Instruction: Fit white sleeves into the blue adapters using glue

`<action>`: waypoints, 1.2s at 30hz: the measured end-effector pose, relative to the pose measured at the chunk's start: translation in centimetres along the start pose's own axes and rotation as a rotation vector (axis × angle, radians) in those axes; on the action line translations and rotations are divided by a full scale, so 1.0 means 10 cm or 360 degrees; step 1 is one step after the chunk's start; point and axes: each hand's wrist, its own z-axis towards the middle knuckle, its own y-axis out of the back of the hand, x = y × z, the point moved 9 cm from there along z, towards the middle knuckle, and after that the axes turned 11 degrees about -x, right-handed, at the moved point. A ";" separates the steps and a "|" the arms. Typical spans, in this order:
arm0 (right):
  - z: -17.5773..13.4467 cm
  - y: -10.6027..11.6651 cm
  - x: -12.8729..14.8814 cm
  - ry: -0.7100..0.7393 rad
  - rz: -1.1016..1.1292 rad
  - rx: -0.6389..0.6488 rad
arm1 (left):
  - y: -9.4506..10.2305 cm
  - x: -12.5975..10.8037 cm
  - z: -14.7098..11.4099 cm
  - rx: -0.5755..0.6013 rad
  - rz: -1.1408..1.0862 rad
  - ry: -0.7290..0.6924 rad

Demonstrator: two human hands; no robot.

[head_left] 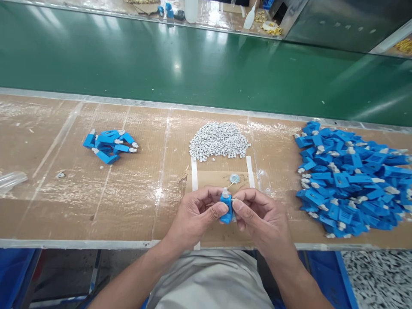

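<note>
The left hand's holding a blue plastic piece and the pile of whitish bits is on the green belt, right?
Not on the green belt: the head view shows the pile of whitish bits on the brown worktop. The left hand does hold a blue plastic piece.

We see bright light, seemingly from above, throwing white glare on the green surface and sparkling across the glossy table; around the fingers, fine detail looks soft.
</note>
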 end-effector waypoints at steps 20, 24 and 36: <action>0.04 0.01 -0.07 -0.0419 0.0366 -0.0036 | -0.11 0.14 0.01 0.0103 -0.0305 0.0542; 0.00 0.04 0.11 -0.0116 0.0182 0.0010 | -0.15 0.17 -0.04 0.0098 -0.0379 0.0738; -0.21 -0.01 0.82 0.1321 -0.0693 0.0188 | -0.22 0.29 -0.21 0.0113 -0.0481 0.1077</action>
